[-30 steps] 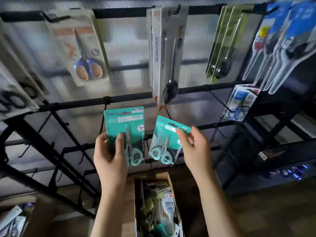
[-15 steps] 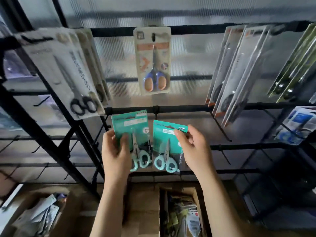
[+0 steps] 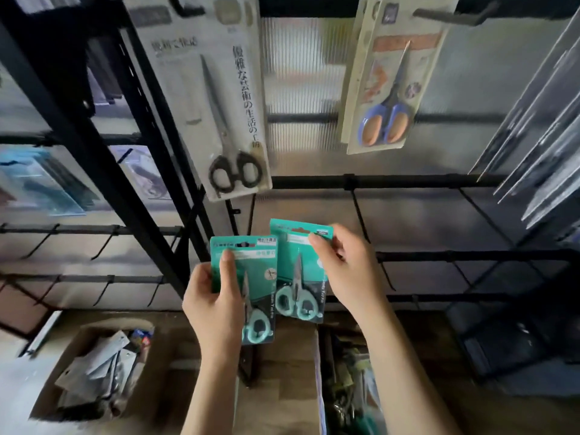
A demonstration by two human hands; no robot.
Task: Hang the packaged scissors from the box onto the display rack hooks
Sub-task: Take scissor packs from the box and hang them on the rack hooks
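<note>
2 boxes [image 3: 94,365] on floor. L hand [image 3: 216,306] grips 1 teal scissors pack [image 3: 248,277], thumb across front; R hand [image 3: 345,271] pinches 2nd teal pack [image 3: 298,265] at top corner. Both packs held in front of rack [image 3: 408,182], w/ 2 hung packs [image 3: 219,98] above.

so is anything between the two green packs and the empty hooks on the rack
Nothing visible. The left hand holds one green pack, the right hand the other, and the bare hooks on the bar just above them have open space in front.
</note>
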